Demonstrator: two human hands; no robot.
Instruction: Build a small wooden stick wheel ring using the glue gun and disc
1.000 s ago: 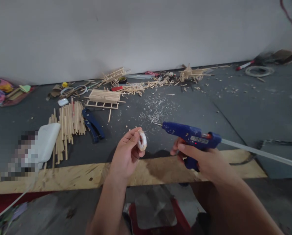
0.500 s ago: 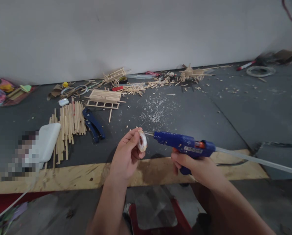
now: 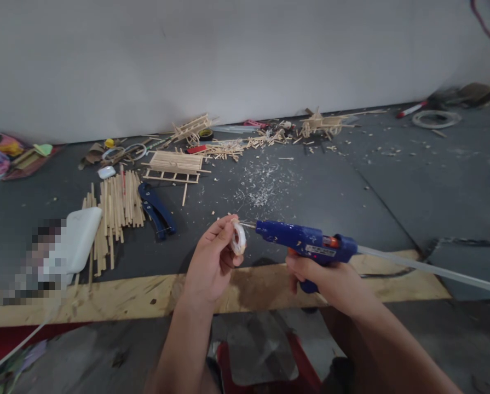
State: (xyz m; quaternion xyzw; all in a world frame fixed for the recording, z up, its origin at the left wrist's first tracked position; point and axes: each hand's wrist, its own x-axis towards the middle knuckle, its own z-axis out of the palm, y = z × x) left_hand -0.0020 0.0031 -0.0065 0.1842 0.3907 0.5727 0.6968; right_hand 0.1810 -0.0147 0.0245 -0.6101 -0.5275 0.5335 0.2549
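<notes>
My left hand (image 3: pixel 214 251) pinches a small whitish ring (image 3: pixel 239 239) on edge, its hole facing right, above the front of the dark tabletop. What the ring is made of I cannot tell. My right hand (image 3: pixel 330 279) is wrapped round the grip of a blue hot glue gun (image 3: pixel 298 239), whose nozzle points left. The thin metal tip is at the ring's upper rim, close to my left fingertips; whether it touches is too small to tell. A long clear glue stick (image 3: pixel 425 266) runs out of the gun's back to the right.
Wooden sticks (image 3: pixel 121 205) lie at the left beside blue cutters (image 3: pixel 157 210) and a white power bank (image 3: pixel 82 235). Behind them are a stick frame (image 3: pixel 174 164) and a small stick cart (image 3: pixel 322 125). White glue scraps (image 3: pixel 261 186) litter the middle. A wooden strip (image 3: pixel 133 301) edges the table.
The glue gun in my right hand has shifted slightly left, its tip now nearer the ring's rim. My left hand and the ring stay almost where they were.
</notes>
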